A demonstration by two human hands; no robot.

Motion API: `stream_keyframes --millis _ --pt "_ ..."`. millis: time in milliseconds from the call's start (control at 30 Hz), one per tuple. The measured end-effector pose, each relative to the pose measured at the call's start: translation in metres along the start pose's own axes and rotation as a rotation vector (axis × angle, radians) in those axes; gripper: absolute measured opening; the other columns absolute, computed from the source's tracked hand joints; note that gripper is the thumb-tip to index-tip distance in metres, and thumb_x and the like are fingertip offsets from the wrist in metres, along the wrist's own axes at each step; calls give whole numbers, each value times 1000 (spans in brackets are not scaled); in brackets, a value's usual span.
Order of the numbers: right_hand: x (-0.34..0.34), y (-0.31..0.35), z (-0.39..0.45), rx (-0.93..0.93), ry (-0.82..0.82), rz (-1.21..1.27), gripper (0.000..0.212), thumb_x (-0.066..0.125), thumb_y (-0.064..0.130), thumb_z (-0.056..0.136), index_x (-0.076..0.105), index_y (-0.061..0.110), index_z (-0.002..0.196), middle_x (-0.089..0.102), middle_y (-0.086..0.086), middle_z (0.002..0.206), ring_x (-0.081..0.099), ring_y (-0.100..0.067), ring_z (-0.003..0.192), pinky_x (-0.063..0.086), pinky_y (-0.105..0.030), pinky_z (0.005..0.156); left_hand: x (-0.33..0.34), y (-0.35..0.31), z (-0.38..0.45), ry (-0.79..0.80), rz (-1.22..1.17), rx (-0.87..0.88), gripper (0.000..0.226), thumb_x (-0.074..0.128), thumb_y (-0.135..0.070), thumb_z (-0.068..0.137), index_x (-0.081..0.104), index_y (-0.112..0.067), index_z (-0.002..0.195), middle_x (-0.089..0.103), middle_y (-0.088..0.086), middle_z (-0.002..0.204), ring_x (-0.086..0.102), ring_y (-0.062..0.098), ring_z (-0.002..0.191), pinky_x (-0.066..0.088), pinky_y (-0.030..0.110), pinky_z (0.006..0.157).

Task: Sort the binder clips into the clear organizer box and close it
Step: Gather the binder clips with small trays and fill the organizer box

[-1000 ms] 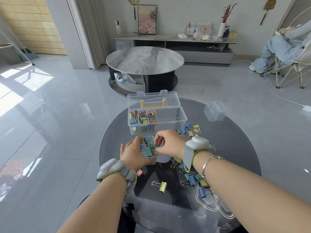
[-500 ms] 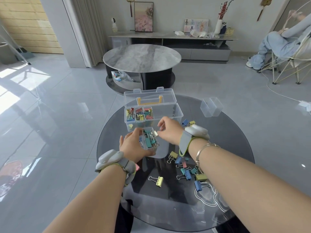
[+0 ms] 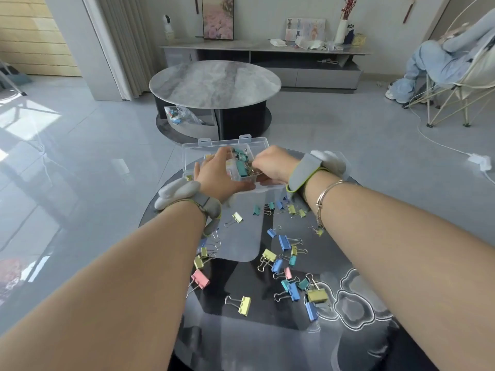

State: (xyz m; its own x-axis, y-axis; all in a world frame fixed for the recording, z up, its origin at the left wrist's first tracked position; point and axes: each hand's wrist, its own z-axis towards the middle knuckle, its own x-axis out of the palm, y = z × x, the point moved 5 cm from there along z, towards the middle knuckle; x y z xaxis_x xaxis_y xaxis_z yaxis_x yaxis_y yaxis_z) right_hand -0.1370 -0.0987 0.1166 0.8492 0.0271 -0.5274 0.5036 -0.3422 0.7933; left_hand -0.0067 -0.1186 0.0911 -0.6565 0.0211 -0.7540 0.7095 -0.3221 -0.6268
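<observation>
Two hands are held over the clear organizer box (image 3: 192, 151), which stands open at the far edge of the round glass table (image 3: 267, 330), lid raised. A small clear tray (image 3: 247, 175) of teal binder clips (image 3: 242, 166) is gripped by the curled left hand (image 3: 219, 172). The right hand (image 3: 273, 164) is closed at the tray's rim, apparently pinching it. Loose clips (image 3: 284, 242) in yellow, blue, pink and teal are scattered on the glass nearer the person.

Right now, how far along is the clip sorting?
Partly done. A small bin of teal clips is held by both hands, left hand and right hand, over the open organizer box. Left: many loose clips on the glass table, then closing the lid.
</observation>
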Motion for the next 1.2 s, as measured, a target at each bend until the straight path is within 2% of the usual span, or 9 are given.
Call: stream_keyframes --millis 333,433,533,667,733,800,967,1100,1200 --pt "15 -20 54 -24 -85 -299 30 45 8 92 36 10 64 40 -5 68 46 -29 84 43 -34 74 51 48 47 223 271 -20 114 60 -82 59 6 -39 149 9 -5 160 -1 31 147 -8 59 112" --pt "31 -19 53 38 -3 -463 22 38 2 97 58 -6 96 59 -14 99 55 -35 103 42 -31 72 54 64 45 261 304 -32 119 51 -92 52 1 -43 148 13 -7 159 2 29 147 -7 60 111" --pt "43 -24 53 24 40 -526 33 33 0 99 53 -6 124 55 -20 128 54 -33 117 42 -33 84 55 69 44 286 328 5 120 50 -93 50 0 -45 147 13 -7 159 3 29 147 -8 60 112" --pt "43 -26 62 97 47 -341 25 26 2 102 50 1 107 52 -22 133 51 -27 101 35 -25 68 58 68 40 324 406 15 118 50 -92 51 -1 -46 147 2 -9 160 -4 28 147 -10 58 113" --pt "41 -26 61 151 50 -294 23 26 2 102 49 1 98 50 -22 135 52 -28 107 36 -25 76 58 68 38 322 436 24 117 50 -91 52 -1 -46 148 0 -9 160 -6 27 147 -10 57 114" --pt "38 -24 58 141 25 -274 28 27 2 101 49 0 85 51 -23 133 53 -30 108 39 -29 84 57 67 39 323 422 18 117 52 -89 54 0 -44 148 1 -9 160 -6 28 147 -11 58 113" --pt "20 -31 70 81 -65 -147 29 27 28 102 47 10 90 63 -20 115 58 -29 82 29 -24 55 49 56 44 295 427 7 120 54 -90 52 3 -41 149 7 -7 160 -4 30 147 -13 60 109" --pt "-15 -38 69 80 -116 -28 27 39 24 89 57 6 96 69 -15 93 66 -27 72 52 -28 69 51 36 49 307 425 28 120 55 -88 51 6 -40 149 9 -7 160 -1 29 147 -10 60 110" --pt "-57 -56 66 84 -204 -80 39 43 26 75 65 7 102 73 -14 91 70 -32 87 55 -44 88 62 15 56 314 429 72 120 54 -90 51 9 -39 149 11 -7 160 4 28 147 -6 61 112"
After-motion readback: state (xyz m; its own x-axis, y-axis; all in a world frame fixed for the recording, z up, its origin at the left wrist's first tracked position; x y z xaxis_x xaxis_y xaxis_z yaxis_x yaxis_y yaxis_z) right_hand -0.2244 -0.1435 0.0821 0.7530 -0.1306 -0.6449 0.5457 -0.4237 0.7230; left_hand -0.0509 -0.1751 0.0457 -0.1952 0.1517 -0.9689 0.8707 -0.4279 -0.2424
